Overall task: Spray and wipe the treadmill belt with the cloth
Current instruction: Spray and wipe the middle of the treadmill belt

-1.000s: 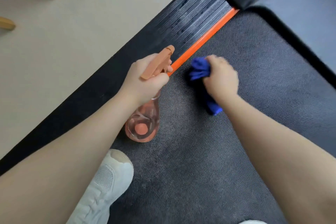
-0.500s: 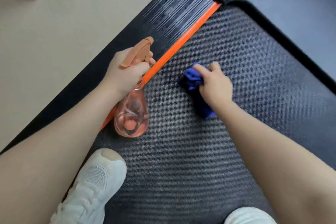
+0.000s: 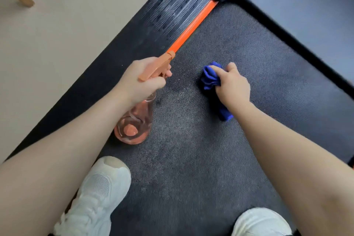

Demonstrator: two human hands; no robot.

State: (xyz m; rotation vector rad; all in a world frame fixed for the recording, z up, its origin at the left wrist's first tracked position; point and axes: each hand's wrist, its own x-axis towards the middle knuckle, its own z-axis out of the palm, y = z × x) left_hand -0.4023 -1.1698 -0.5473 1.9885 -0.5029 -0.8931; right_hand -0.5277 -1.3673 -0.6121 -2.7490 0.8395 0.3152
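Left hand (image 3: 141,82): fingers curled round the neck of the clear pink plastic spray bottle with the orange trigger head (image 3: 134,120), one fingertip at the trigger; the nozzle faces forward along the belt, so it seems kept ready for another squirt.
Spray bottle: hangs upright over the belt's left edge, beside the orange side stripe (image 3: 191,28); some pink liquid sits in its base.
Right hand (image 3: 232,86): clenched on the bunched blue cloth (image 3: 210,78), pressing it down onto the dark textured treadmill belt (image 3: 239,44); bunching likely gives a firm pad to scrub with.
Cloth: its front wad sticks out ahead of the fingers, its tail trails back under the wrist, touching the belt.
Belt: mottled darker patches near the bottle look damp, though that is a judgement.
Feet: two white trainers (image 3: 95,197) stand on the belt near the bottom edge.
Stage: wiping under way, mid-belt.
Beyond: ribbed black side rail (image 3: 168,15) and pale floor (image 3: 67,25).
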